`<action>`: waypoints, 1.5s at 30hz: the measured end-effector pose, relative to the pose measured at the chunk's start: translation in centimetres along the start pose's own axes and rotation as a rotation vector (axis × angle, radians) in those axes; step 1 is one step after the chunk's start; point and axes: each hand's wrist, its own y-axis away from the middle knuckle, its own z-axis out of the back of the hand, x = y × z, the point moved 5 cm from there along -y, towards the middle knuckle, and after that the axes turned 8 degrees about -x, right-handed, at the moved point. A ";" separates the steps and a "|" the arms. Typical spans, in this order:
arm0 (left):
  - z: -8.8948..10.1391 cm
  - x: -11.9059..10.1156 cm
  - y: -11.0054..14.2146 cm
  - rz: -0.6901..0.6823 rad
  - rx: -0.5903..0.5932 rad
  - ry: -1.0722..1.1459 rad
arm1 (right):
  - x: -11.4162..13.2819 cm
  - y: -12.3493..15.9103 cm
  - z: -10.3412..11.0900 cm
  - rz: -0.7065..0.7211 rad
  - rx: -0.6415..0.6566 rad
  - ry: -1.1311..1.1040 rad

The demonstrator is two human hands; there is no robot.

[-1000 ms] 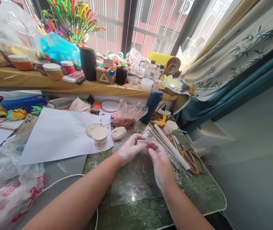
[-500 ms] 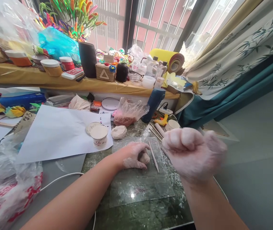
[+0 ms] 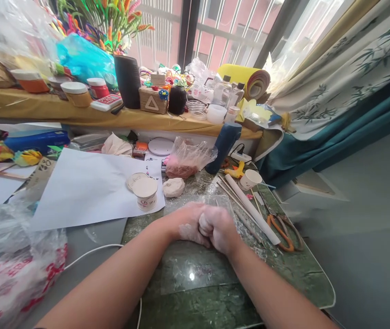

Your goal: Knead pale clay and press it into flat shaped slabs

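Note:
My left hand, dusted with white powder, curls low over a clear sheet on the green table. The lump of pale clay it was cupping is now covered by the hands. Against its fingers presses my right hand, balled into a fist. Behind them sits another pale clay lump, next to a paper cup with a powder-coloured top.
To the right lie a white rolling pin, thin sticks and orange-handled scissors. Further back are a bag of reddish material, a dark blue bottle, a yellow glue gun and another paper cup. White paper covers the left.
My right fist has come down and left from its raised spot onto the clay by my left hand. My left hand stays in place. The clay is now hidden.

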 end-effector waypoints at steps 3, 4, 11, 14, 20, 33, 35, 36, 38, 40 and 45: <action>0.2 0.1 0.1 0.046 0.017 0.000 | -1.0 0.0 0.4 -0.046 0.030 0.038; 0.3 0.3 0.1 0.064 0.003 -0.005 | -1.1 0.0 0.5 -0.037 0.024 0.002; 0.1 -0.5 -0.2 -0.053 0.026 0.014 | -4.6 -0.1 0.6 -0.168 0.029 -0.072; 0.2 0.2 0.0 0.025 0.026 0.004 | -2.6 -1.7 1.9 -0.160 -0.012 -0.010; 0.0 1.4 0.4 0.065 0.006 0.063 | 11.3 -7.1 11.3 0.257 -0.467 1.384; -0.9 2.4 0.3 0.047 0.003 0.063 | 8.1 -11.3 16.6 -0.048 -0.204 2.007; -0.9 2.4 0.3 0.042 0.002 0.060 | 9.0 -11.2 16.1 -0.005 -0.227 2.008; -0.9 2.3 0.3 0.042 0.002 0.058 | 9.5 -10.9 15.6 0.033 -0.248 2.004; -0.9 2.3 0.3 0.046 0.003 0.052 | 10.1 -9.1 14.2 0.126 -0.322 1.999; -0.8 2.2 0.3 0.052 0.003 0.040 | 9.4 -6.0 12.2 0.261 -0.381 1.962; -0.8 1.8 0.1 0.017 -0.022 0.046 | 1.1 4.3 4.9 0.735 0.353 1.522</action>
